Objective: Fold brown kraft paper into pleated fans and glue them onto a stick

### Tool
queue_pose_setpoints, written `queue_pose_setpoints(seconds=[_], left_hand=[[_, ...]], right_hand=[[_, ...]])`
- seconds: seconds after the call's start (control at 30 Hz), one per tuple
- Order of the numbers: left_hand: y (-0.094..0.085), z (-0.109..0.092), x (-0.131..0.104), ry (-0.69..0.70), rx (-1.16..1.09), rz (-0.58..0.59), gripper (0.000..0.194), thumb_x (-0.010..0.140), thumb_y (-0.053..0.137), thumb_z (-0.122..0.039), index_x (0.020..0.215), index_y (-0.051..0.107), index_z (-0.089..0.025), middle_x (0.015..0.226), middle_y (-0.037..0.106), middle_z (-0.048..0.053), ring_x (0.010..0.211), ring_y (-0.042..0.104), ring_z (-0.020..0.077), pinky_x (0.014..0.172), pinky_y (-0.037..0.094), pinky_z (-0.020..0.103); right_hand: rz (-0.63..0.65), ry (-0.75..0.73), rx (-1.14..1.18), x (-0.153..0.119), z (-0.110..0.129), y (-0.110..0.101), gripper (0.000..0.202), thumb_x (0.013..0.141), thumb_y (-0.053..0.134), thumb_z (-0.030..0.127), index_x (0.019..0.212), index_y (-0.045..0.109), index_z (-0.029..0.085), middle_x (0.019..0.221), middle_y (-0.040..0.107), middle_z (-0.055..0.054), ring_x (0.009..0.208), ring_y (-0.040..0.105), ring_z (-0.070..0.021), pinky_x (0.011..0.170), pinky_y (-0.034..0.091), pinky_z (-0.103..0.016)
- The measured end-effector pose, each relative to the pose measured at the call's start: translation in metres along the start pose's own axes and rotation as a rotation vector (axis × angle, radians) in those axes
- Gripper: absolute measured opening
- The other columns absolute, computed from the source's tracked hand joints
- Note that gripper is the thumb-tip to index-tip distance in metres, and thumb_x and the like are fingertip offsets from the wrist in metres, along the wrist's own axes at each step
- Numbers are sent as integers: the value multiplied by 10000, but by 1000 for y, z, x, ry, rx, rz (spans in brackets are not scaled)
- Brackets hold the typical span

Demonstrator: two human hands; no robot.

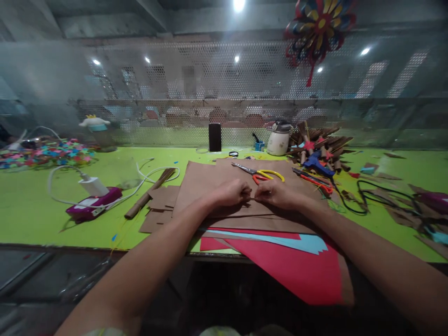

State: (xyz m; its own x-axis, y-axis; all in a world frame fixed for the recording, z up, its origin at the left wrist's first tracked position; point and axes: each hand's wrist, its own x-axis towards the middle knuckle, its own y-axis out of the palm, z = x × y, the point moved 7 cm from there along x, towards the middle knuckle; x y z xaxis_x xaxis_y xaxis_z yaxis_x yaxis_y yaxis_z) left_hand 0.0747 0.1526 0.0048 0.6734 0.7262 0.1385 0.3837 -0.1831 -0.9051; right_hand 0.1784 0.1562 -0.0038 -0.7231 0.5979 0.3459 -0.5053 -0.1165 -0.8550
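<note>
Worktop [31, 203]: lime green. Brown paper sheets [199, 186] stacked at mid front edge; red sheets [297, 270] beneath them, overhanging that edge. Left of the stack, a brown paper tube [140, 204] lies slantwise; farther left, a purple power strip [80, 213]. Far left, toward the back edge: heap of multicoloured stars [59, 154]. Along the back edge, left to right: bottle [101, 137], upright black box [214, 137], white jug [278, 141], pile of brown tubes [332, 144].
</note>
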Motion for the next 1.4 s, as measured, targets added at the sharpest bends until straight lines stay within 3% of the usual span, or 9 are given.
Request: queue_pose_setpoints(seconds=[0.47,1.0,1.23,1.4], left_hand=[[-2,-5,-2,50,160,22,124,737,469,-166,641,547,-152,649,539,14,571,397,113,534,247,246],[-13,-17,-13,-10,149,47,117,736,486,-157,637,549,-153,677,565,28,579,417,113,542,269,243],[-11,-18,-12,-3,236,-4,123,741,495,-188,659,582,-158,662,579,57,556,428,132,538,268,265],[-10,-17,-13,2,297,-33,99,722,518,-188,664,594,-161,682,595,63,583,464,142,540,283,266]], right_hand=[[167,65,-255,-8,13,-6,193,757,460,62,699,630,132,721,608,-50,648,493,-122,624,350,-224],[297,119,-478,-15,15,-10,185,769,471,93,713,636,155,759,613,-78,647,513,-153,594,319,-249],[191,44,-462,-15,31,-17,155,803,489,160,798,643,169,858,598,-84,766,510,-175,662,333,-258],[116,20,-386,-9,32,-9,185,844,461,176,792,636,156,852,573,-74,778,493,-157,702,348,-250]])
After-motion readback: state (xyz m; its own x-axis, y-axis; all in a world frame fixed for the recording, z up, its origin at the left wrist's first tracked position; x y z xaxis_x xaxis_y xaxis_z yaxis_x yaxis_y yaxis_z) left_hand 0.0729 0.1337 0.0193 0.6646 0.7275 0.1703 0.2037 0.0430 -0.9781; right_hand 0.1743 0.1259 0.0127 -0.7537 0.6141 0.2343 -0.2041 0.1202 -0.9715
